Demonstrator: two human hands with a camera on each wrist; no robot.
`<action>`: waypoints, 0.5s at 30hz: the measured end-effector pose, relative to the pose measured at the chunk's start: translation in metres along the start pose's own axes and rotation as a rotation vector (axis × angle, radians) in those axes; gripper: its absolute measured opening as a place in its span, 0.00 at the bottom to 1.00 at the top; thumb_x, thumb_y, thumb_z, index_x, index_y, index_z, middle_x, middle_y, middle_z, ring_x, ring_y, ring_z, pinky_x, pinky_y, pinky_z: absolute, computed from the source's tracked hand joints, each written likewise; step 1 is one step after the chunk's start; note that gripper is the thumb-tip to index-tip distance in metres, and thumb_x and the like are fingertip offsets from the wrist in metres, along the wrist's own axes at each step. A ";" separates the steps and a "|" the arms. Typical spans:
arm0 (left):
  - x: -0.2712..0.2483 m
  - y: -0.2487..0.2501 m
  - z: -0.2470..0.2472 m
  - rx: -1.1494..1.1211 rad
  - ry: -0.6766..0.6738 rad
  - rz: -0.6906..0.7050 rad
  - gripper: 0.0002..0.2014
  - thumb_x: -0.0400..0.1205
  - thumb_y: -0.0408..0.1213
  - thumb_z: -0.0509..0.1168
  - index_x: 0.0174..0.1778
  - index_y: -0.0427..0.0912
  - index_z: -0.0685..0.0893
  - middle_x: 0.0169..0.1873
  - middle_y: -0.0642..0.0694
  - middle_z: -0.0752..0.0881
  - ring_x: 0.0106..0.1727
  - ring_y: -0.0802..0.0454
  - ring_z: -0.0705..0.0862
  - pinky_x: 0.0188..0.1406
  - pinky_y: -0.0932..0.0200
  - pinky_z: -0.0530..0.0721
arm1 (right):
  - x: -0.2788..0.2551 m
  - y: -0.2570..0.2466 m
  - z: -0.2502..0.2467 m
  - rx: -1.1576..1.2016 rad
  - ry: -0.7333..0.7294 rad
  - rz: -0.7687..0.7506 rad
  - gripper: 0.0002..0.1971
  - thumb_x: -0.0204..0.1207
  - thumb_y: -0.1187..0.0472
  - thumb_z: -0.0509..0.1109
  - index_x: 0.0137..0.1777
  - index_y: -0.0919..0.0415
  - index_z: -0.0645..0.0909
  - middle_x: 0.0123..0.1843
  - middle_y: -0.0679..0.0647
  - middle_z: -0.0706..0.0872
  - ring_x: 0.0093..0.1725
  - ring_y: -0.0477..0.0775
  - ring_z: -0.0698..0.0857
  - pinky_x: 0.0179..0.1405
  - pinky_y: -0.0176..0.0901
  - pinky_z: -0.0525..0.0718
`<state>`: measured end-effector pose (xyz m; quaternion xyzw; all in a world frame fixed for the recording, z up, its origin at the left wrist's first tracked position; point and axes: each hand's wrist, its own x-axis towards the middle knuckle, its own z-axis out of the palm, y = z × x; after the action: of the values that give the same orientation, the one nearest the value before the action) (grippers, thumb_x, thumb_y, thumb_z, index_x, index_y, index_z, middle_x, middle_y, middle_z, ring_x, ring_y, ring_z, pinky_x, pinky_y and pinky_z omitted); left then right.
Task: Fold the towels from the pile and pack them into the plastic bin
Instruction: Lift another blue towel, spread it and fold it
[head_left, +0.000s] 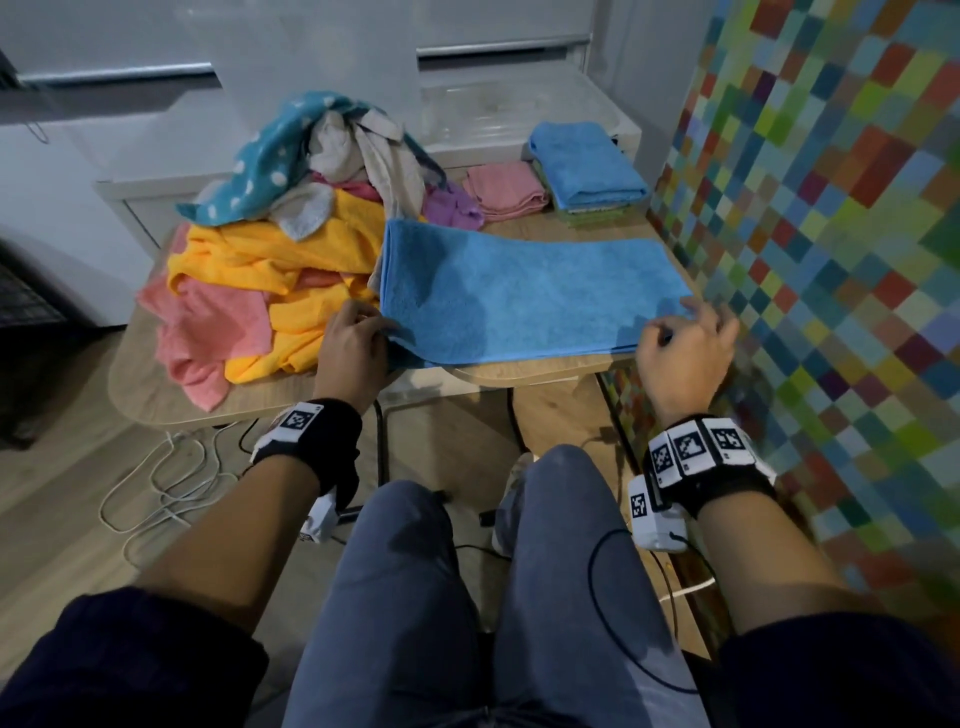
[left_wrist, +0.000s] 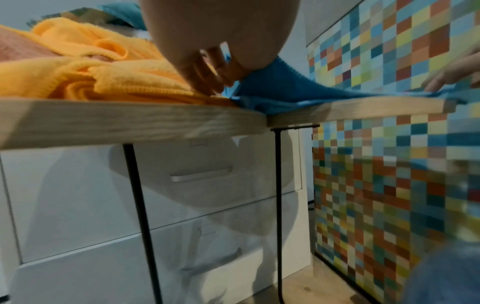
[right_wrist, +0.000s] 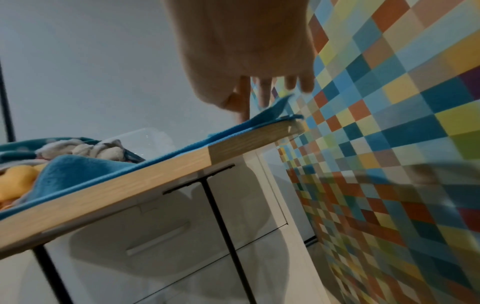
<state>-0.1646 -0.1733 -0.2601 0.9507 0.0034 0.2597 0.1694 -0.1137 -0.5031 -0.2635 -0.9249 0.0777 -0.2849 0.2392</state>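
Note:
A blue towel (head_left: 519, 296) lies folded into a long strip on the wooden table (head_left: 519, 373), next to the colourful wall. My left hand (head_left: 382, 332) pinches its near-left corner, fingers curled round the cloth (left_wrist: 259, 86) at the table edge. My right hand (head_left: 691, 317) holds the near-right corner; in the right wrist view that corner (right_wrist: 280, 107) lifts up to the fingers (right_wrist: 265, 92). The unfolded pile (head_left: 270, 249) of yellow, pink, teal spotted and grey towels sits to the left. The clear plastic bin (head_left: 483, 109) stands behind the table.
Folded towels sit at the back right: a pink one (head_left: 506, 189) and a blue one (head_left: 587, 166) on a short stack. White drawers (left_wrist: 207, 185) stand behind the thin black table legs. The mosaic wall (head_left: 831, 260) hugs the right side. Cables (head_left: 156, 493) lie on the floor.

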 end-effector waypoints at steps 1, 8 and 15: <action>0.002 0.005 -0.001 -0.012 0.036 -0.043 0.09 0.78 0.27 0.64 0.50 0.35 0.88 0.53 0.34 0.81 0.52 0.34 0.78 0.52 0.47 0.77 | -0.003 -0.007 -0.001 -0.040 0.052 -0.018 0.14 0.75 0.58 0.61 0.46 0.60 0.89 0.69 0.57 0.79 0.74 0.67 0.67 0.74 0.61 0.61; 0.034 0.086 0.021 -0.036 -0.185 0.087 0.28 0.78 0.46 0.43 0.59 0.39 0.85 0.58 0.39 0.83 0.58 0.37 0.79 0.59 0.46 0.73 | 0.002 -0.080 0.026 -0.036 -0.523 -0.456 0.25 0.79 0.69 0.57 0.77 0.58 0.68 0.83 0.53 0.62 0.84 0.58 0.50 0.81 0.61 0.43; 0.013 0.088 0.057 0.112 -0.471 -0.093 0.28 0.88 0.51 0.42 0.83 0.45 0.49 0.83 0.50 0.49 0.84 0.47 0.44 0.81 0.46 0.41 | 0.000 -0.060 0.042 -0.205 -0.687 -0.343 0.29 0.85 0.43 0.44 0.84 0.52 0.48 0.86 0.48 0.46 0.84 0.51 0.43 0.80 0.57 0.36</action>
<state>-0.1324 -0.2730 -0.2720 0.9917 0.0221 0.0223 0.1245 -0.0897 -0.4336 -0.2646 -0.9850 -0.1345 0.0144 0.1067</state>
